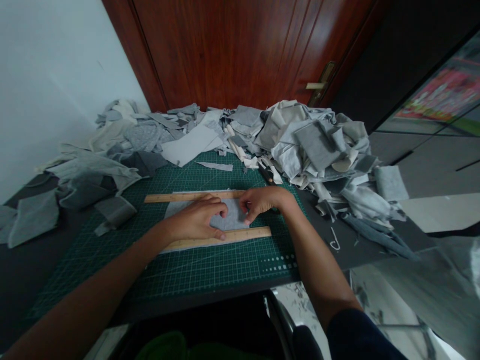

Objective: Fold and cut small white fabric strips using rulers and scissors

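Note:
A piece of light grey fabric (233,218) lies on a green cutting mat (225,267). Two wooden rulers rest across it, one far ruler (161,198) along its upper edge and one near ruler (249,233) along its lower edge. My left hand (200,216) is spread over the cloth; its thumb presses the near ruler and its bent fingers reach to the far one. At the cloth's right edge is my right hand (260,202), beside the far ruler's right end. Its fingers are curled, with the thumb apart from them and nothing visible between.
Heaped grey and cream fabric scraps (315,145) line the back and right, with more scraps (86,172) at the left. Black-handled scissors (267,172) lie beyond my right hand. A narrow fabric strip (215,166) rests on the mat. Behind stands a wooden door (232,55).

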A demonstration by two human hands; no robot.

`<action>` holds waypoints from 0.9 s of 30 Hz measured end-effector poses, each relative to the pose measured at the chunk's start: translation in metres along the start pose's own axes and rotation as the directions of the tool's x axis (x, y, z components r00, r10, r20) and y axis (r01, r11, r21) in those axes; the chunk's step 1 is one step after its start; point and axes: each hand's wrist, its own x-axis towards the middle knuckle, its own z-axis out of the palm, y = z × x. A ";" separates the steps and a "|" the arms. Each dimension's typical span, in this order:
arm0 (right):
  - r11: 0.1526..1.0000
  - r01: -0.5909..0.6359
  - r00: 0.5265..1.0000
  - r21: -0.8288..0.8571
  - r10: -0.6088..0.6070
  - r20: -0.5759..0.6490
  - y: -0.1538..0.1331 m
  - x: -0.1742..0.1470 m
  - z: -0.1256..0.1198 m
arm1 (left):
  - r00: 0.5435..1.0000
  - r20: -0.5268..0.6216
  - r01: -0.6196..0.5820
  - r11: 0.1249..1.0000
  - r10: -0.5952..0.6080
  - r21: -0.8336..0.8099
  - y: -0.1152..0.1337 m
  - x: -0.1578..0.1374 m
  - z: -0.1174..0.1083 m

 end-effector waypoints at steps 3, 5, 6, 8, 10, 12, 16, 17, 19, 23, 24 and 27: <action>0.999 0.009 1.000 -0.039 -0.009 0.003 -0.003 0.000 0.001 | 1.000 -0.007 -0.002 1.000 0.002 -0.001 0.001 0.000 0.000; 0.999 0.012 1.000 -0.046 -0.012 0.000 -0.004 0.000 0.001 | 1.000 -0.009 -0.002 1.000 0.002 0.001 0.002 0.000 0.000; 0.999 0.012 1.000 -0.044 -0.012 -0.001 -0.004 0.000 0.001 | 1.000 -0.011 -0.002 1.000 0.002 0.002 0.002 0.000 0.001; 0.999 0.010 1.000 -0.037 -0.010 -0.004 -0.004 0.000 0.001 | 1.000 -0.021 -0.002 1.000 0.002 0.001 0.001 0.000 0.002; 0.999 0.013 1.000 -0.032 -0.013 -0.005 -0.003 0.000 0.001 | 1.000 -0.031 -0.002 1.000 0.002 0.002 0.000 0.000 0.003; 0.999 0.021 1.000 -0.030 -0.021 -0.008 -0.002 0.000 0.001 | 0.999 -0.034 -0.002 1.000 0.002 0.004 -0.001 0.001 0.004; 0.999 0.038 0.999 -0.003 -0.038 -0.023 -0.001 0.000 0.001 | 1.000 -0.030 -0.006 1.000 0.006 0.016 -0.002 0.001 0.005; 0.999 0.041 0.999 0.009 -0.041 -0.034 -0.001 0.000 0.001 | 1.000 -0.029 -0.008 1.000 0.008 0.020 -0.002 0.001 0.005; 0.999 0.047 0.997 0.026 -0.045 -0.062 0.000 -0.001 -0.001 | 0.999 -0.030 -0.012 1.000 0.013 0.028 -0.002 0.000 0.005; 0.998 0.054 0.996 0.035 -0.051 -0.068 0.003 -0.003 -0.003 | 0.999 -0.033 -0.006 1.000 0.007 0.022 -0.001 0.000 0.004; 0.998 0.051 0.997 0.039 -0.049 -0.062 0.003 -0.003 -0.003 | 1.000 -0.031 -0.005 1.000 0.005 0.020 -0.001 0.000 0.003; 0.998 0.044 0.998 0.052 -0.041 -0.057 0.004 -0.002 -0.003 | 1.000 -0.023 -0.007 1.000 0.007 0.020 0.000 0.001 0.003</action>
